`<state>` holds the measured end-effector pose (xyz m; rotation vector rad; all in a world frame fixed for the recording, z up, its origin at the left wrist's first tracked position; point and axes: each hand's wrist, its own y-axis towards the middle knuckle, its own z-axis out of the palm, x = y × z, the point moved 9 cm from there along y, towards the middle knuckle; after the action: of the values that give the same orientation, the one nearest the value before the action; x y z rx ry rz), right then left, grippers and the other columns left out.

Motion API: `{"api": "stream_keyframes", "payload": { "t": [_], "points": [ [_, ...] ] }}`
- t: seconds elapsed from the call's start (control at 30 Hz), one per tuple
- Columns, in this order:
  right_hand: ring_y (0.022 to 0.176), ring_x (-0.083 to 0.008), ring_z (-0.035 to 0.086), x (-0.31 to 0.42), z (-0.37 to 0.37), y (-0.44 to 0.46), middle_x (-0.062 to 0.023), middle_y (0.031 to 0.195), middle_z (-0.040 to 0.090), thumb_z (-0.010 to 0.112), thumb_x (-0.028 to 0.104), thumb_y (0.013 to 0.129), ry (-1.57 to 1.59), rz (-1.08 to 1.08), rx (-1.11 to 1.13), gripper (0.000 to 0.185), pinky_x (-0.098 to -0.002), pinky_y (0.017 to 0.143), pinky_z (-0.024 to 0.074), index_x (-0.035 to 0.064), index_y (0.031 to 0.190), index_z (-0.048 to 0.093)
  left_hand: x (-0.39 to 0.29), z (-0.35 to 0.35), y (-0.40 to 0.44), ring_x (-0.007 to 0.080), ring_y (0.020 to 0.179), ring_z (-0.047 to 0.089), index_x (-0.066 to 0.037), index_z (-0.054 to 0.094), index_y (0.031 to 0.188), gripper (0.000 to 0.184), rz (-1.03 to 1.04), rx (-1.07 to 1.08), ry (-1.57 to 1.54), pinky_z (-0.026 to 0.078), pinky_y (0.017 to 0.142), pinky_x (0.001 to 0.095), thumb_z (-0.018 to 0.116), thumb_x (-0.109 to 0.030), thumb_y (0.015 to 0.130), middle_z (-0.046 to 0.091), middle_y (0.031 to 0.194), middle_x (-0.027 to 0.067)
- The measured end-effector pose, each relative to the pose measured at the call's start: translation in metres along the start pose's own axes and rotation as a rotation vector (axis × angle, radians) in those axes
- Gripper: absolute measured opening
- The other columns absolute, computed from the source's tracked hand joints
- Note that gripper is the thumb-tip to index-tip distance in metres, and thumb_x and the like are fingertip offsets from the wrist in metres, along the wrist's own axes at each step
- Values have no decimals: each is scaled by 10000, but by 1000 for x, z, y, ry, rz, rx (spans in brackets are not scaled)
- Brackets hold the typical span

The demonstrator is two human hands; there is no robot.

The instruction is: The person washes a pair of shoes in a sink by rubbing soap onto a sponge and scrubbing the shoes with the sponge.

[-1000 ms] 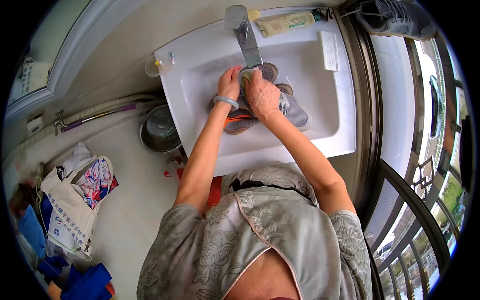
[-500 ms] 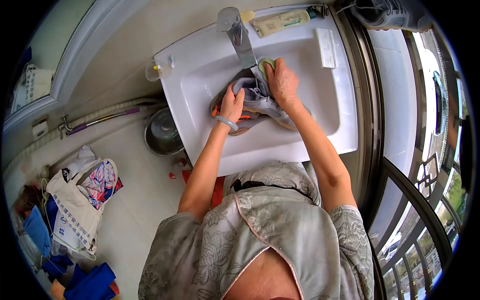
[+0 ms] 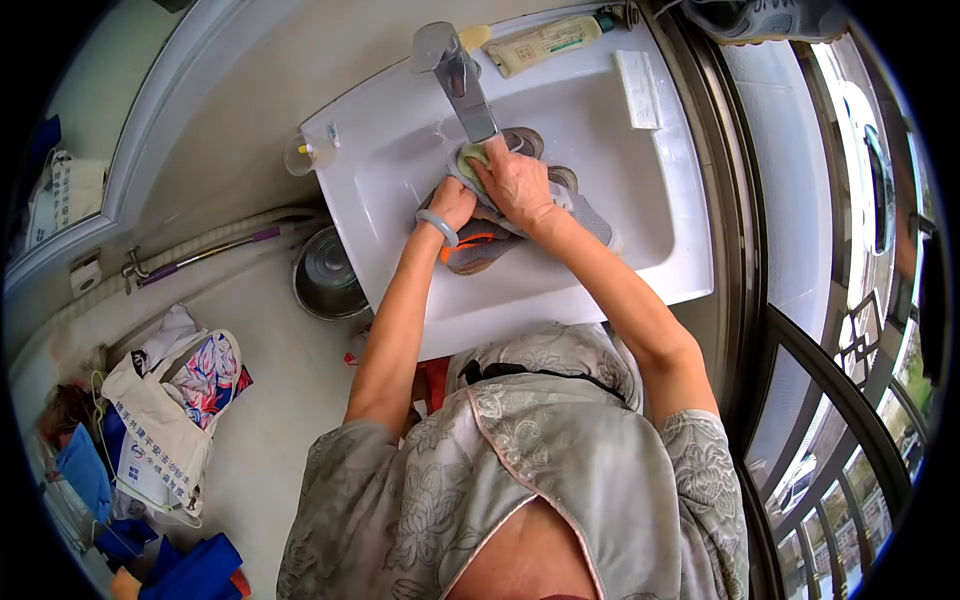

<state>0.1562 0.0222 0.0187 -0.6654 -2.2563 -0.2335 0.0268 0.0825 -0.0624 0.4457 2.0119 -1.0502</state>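
Two grey mesh sneakers lie together in the white sink (image 3: 645, 225). One sneaker (image 3: 465, 260) has orange trim on its side, and the other sneaker's toe (image 3: 592, 215) points toward the lower right. My left hand (image 3: 452, 203), with a pale bangle at the wrist, is closed on a sneaker at the left. Right beside it, under the faucet (image 3: 465, 95), my right hand (image 3: 520, 187) presses a pale green oval scrubber (image 3: 470, 160) to the shoe. My fingers and the scrubber hide part of the shoe's upper.
On the sink's back rim lie a tube (image 3: 548, 45) and a white bar-shaped thing (image 3: 637, 90). A small clear cup (image 3: 300, 154) stands at the left corner. Below is a metal basin (image 3: 328, 275); a cloth bag (image 3: 160, 420) lies on the floor. Another shoe (image 3: 770, 18) sits by the window.
My right hand has moved left with the green scrubber, close to my left hand. The sneakers have been turned, so that heel and sole parts now show near the faucet.
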Motion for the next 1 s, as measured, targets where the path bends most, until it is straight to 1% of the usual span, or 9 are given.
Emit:
{"api": "stream_keyframes", "payload": {
  "t": [0.17,0.37,0.43,0.5,0.57,0.7,0.83,0.9,1.0],
  "points": [
    [745,-439,654,-46,36,31,-217,770,667,641,259,895,-127,160,-33,267,-551,661,507,70,1023,502,-29,4,-24,276,1166,587,21,542,1293,372,32,-13,-6,428,1013,361,500,-190,989,635,1243,190],
    [694,-449,647,3,15,-2,-224,712,656,595,372,952,-26,-25,57,335,-536,632,512,52,1002,506,11,4,-1,244,1115,589,38,546,1275,360,0,24,-78,435,996,347,469,-174,994,646,1179,170],
    [683,-452,645,10,14,-7,-215,718,663,611,344,939,-26,-29,71,308,-537,623,513,61,1007,510,3,6,-7,171,1165,557,32,572,1277,342,-15,96,-97,428,1013,311,484,-141,996,640,1218,109],
    [677,-442,652,-18,30,6,-213,708,662,600,348,944,-58,44,8,308,-537,616,515,54,985,516,-9,9,-23,171,1167,555,37,567,1290,360,-142,89,34,425,1013,309,503,-147,987,639,1219,108],
    [692,-432,661,-37,24,30,-215,722,667,588,342,949,-74,90,-143,304,-540,604,510,44,955,530,-37,4,-33,237,1170,566,9,528,1342,401,-9,-28,-70,411,1029,333,490,-182,993,624,1253,157],
    [743,-457,649,-26,20,16,-218,756,671,604,322,942,-13,126,8,290,-553,669,505,64,1029,503,0,10,-3,244,1195,555,8,521,1355,406,34,78,-277,395,1050,337,479,-177,996,602,1312,165],
    [656,-448,645,8,21,-12,-218,696,657,574,355,966,-44,-20,49,319,-529,599,517,64,1079,503,12,11,-3,266,1202,562,63,536,1307,393,33,114,-145,406,1044,346,432,-154,996,619,1277,184],
    [687,-438,658,-28,34,6,-214,727,669,569,341,969,-18,122,-6,290,-528,610,518,78,1075,511,28,10,-12,269,1214,565,37,551,1304,384,-151,82,68,413,1041,347,471,-158,984,623,1275,185],
    [764,-417,678,-50,23,38,-192,803,698,562,378,965,-147,121,-38,292,-529,652,520,91,1006,526,9,10,-3,287,1192,581,-20,552,1315,402,78,-1,-219,421,1033,364,573,-167,941,628,1267,186]
  ]
}}
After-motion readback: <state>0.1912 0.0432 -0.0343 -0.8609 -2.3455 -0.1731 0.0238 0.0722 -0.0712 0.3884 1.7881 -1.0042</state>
